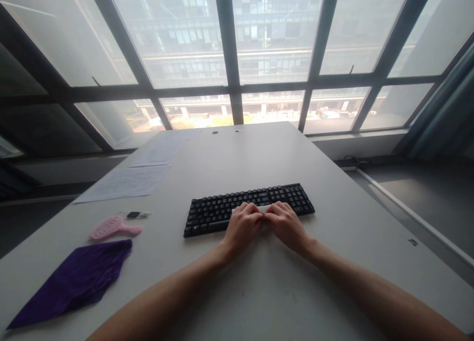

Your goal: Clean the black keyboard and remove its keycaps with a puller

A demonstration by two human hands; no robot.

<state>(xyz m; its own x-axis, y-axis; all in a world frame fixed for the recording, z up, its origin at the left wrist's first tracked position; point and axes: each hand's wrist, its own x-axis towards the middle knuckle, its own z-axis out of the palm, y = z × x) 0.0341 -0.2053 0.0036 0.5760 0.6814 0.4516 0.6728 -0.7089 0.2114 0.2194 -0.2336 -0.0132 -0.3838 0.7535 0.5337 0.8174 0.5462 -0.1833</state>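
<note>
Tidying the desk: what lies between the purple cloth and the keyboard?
In the head view, only bare table lies between the purple cloth and the keyboard. The pink brush sits just above the cloth, off that line.

Bare table lies open near, right and far of the keyboard, which blocks the middle. On the left, the pink brush, small clip, purple cloth and papers crowd the way
</note>
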